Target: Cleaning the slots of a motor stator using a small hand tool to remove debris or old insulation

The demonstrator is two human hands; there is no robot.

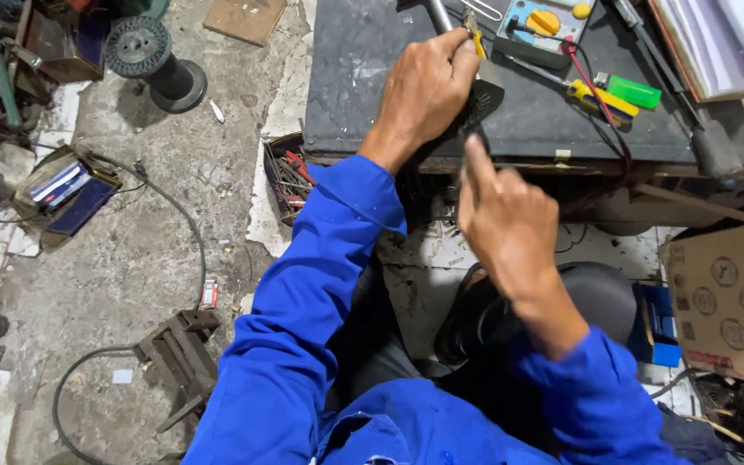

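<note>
In the head view the left hand (424, 90) is closed around a dark ribbed part (480, 102) at the front edge of the dark bench (363, 77), with a metal tube (437, 12) rising above its fingers. The right hand (510, 224) hovers just below it, loosely curled with the forefinger stretched up toward the part, holding nothing that shows. Further right on the bench lie a yellow-handled screwdriver (600, 97), a green lighter (635, 91) and a meter (546, 21) with a red lead; a tray of tools (286, 176) sits on the floor beneath.
</note>
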